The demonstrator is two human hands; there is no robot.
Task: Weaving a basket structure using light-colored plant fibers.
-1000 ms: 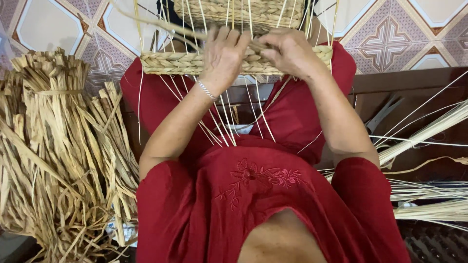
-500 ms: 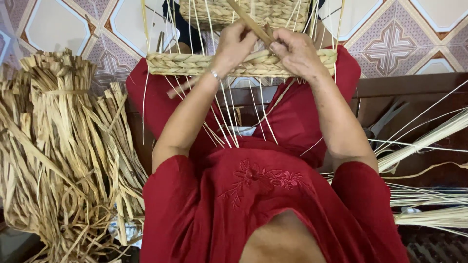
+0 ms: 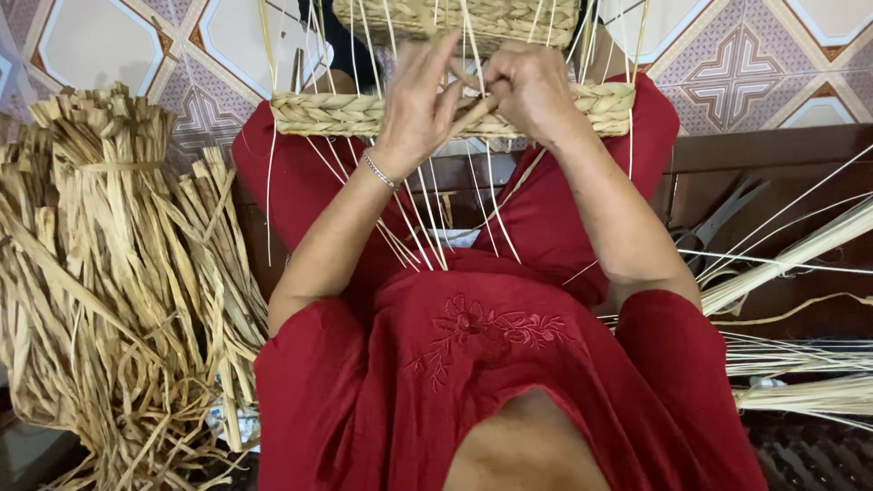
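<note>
A big bundle of dried straw (image 3: pixel 109 300) lies on the floor to my left. Across my knees rests the half-woven basket (image 3: pixel 364 114), its braided rim facing me. My left hand (image 3: pixel 418 105) and right hand (image 3: pixel 532 91) pinch one flat straw strip (image 3: pixel 475 109) between them at that rim.

Red short-sleeved dress (image 3: pixel 491 364) with embroidered flower at chest, thin silver bracelet (image 3: pixel 379 171) on left wrist

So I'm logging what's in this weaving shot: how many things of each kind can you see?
Hands: 2, left hand and right hand
Woven basket pieces: 2, braided rim and woven body
Bundles of dried straw: 1
Scissors: 1
Bracelets: 1
Total: 7
</note>
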